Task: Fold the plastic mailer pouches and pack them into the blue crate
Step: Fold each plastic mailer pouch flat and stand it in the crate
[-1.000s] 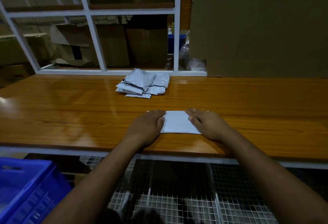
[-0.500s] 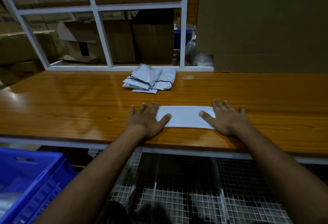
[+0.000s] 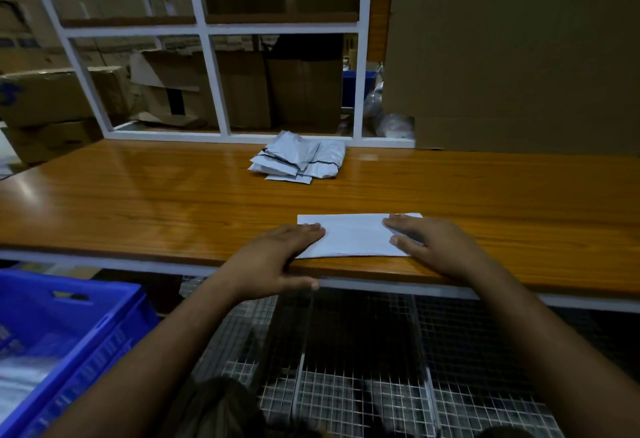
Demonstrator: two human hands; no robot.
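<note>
A folded white mailer pouch (image 3: 353,235) lies flat near the front edge of the wooden table (image 3: 138,209). My left hand (image 3: 277,257) lies flat over the pouch's left end with its thumb below the table edge. My right hand (image 3: 433,247) presses flat on the pouch's right end, fingers straight. A loose pile of grey mailer pouches (image 3: 299,160) sits at the back of the table. The blue crate (image 3: 62,340) stands low at the left, below table height, with pale pouches inside.
A white metal shelf frame (image 3: 211,73) with cardboard boxes (image 3: 242,91) stands behind the table. A big cardboard sheet (image 3: 519,56) leans at the back right. A wire mesh shelf (image 3: 363,368) runs under the table.
The pouch has slid closer to the table's front edge. My hands moved nearer together on it, and my left thumb now hangs past the edge.
</note>
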